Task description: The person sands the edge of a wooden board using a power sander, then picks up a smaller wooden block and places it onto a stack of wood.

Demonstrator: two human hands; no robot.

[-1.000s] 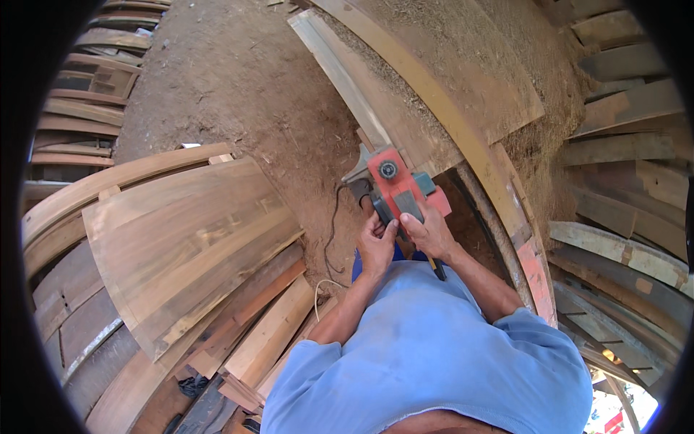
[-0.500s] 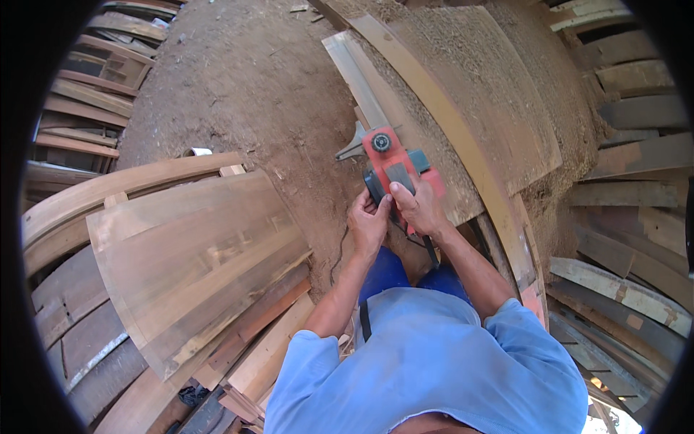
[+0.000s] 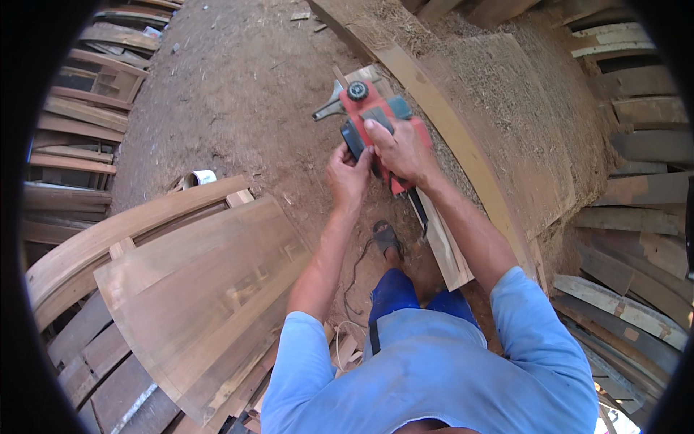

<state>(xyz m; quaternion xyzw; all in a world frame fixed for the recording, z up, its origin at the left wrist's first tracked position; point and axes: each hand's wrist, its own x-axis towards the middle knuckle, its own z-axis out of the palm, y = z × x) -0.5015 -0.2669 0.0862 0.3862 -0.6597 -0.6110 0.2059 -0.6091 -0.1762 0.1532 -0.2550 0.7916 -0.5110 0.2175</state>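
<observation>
A red electric hand planer (image 3: 359, 107) with a black round knob and a grey metal guide at its front rests on a pale wooden board (image 3: 444, 249). My right hand (image 3: 406, 150) is wrapped round the planer's rear handle, its thumb on top. My left hand (image 3: 348, 175) holds the planer's left side, fingers curled against the dark side part. The planer covers the middle of the board; the board's near end shows between my right forearm and my legs. A black cord comes off the planer's back.
A long curved-looking plank (image 3: 463, 137) runs along the board's right side, with a shavings-covered sheet (image 3: 506, 123) beyond. At left lies a wide wooden panel (image 3: 202, 282) by a frame piece (image 3: 137, 217). A white cup-like container (image 3: 202, 178) stands behind it. Stacked timber lines both sides.
The planer and both my hands have moved forward and slightly left along the board. Its near end has come into sight, and so has a sandalled foot. The view has shifted a little.
</observation>
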